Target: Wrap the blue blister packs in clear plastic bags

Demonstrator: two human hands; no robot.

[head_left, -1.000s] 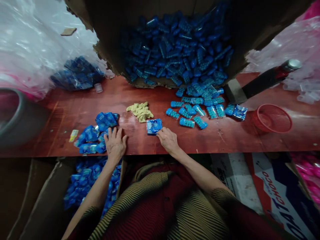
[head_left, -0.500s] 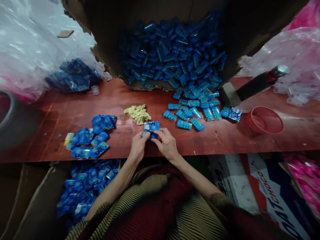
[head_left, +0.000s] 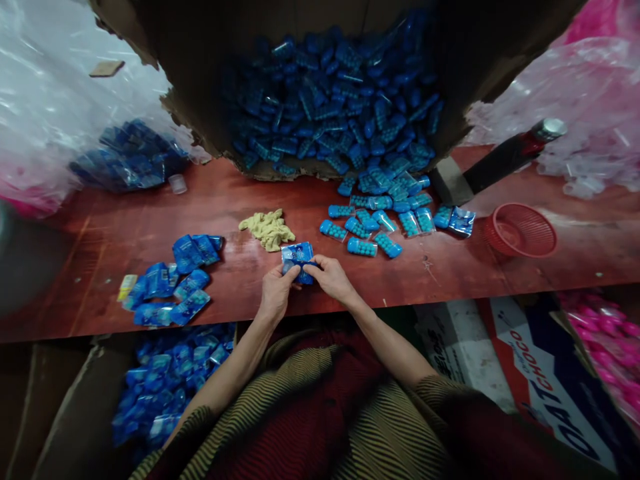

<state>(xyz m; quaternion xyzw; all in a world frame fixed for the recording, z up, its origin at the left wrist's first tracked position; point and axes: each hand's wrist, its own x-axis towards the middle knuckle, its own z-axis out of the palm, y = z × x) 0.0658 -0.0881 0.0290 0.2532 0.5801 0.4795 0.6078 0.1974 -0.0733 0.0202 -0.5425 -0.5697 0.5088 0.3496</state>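
Note:
Between my two hands is a blue printed wrapper (head_left: 297,253), held near the table's front edge. My left hand (head_left: 277,290) pinches its left lower side, thumb on top. My right hand (head_left: 330,277) is closed on its right side, thumb and forefinger on the film. Whether anything sits inside the wrapper, I cannot tell. Just beyond lies a crumpled pale yellow cloth-like piece (head_left: 269,229). To the right of my hands, several small clear bottles of blue balls with blue caps (head_left: 361,247) are scattered. At the left, several blue wrapped packs (head_left: 190,285) lie in a loose group.
A torn-edged cardboard box (head_left: 175,110) full of the bottles opens toward me at the back. A red plastic basket (head_left: 521,230) and a dark bar with a metal end (head_left: 515,157) are at right. Blue packs (head_left: 170,373) fill a container below the table's left side.
The blue wrapper now shows flatter and more spread out between my hands. My right fingers have drawn in along its edge. The whole view has shifted a little.

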